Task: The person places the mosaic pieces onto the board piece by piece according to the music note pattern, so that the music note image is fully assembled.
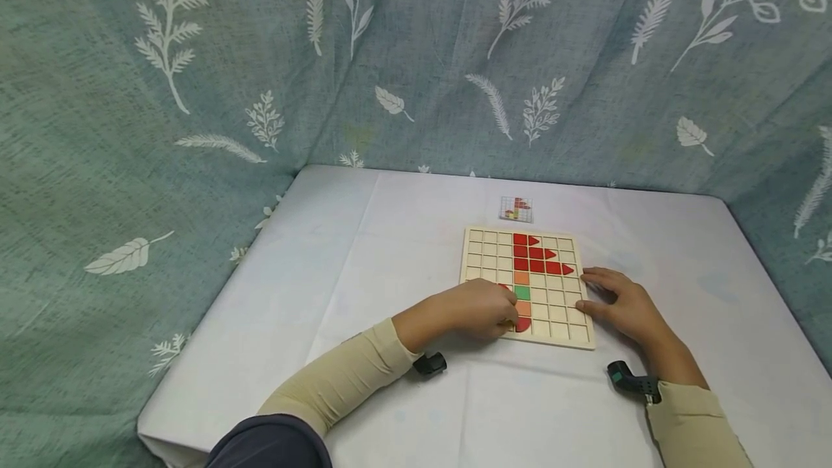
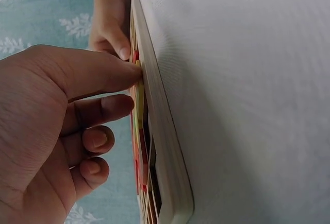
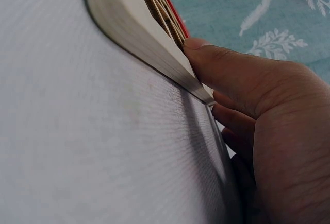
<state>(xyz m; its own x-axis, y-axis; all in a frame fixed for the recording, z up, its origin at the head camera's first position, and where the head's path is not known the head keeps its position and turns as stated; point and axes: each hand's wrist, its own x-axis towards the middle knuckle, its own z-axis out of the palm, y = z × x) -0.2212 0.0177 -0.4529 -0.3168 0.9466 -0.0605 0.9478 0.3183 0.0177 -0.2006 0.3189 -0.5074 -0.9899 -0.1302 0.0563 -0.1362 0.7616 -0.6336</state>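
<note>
A wooden grid board (image 1: 559,316) lies on the table with coloured tiles in its cells. My left hand (image 1: 481,308) is over its lower left part. In the left wrist view, the thumb and index finger pinch a yellow tile (image 2: 139,98) low against the board; the other fingers curl free. Beside that hand, a red rounded tile (image 1: 523,324), an orange tile (image 1: 523,308) and a green tile (image 1: 522,292) form a column. Red tiles (image 1: 529,253) make rows above. My right hand (image 1: 627,308) rests at the board's right edge, thumb on the rim, fingers spread.
A small pattern card (image 1: 516,209) with a coloured grid lies behind the board. White cloth (image 1: 390,237) covers the table, and a leaf-print curtain (image 1: 416,78) hangs behind and at the sides. Dark wrist cameras (image 1: 430,364) sit near both wrists.
</note>
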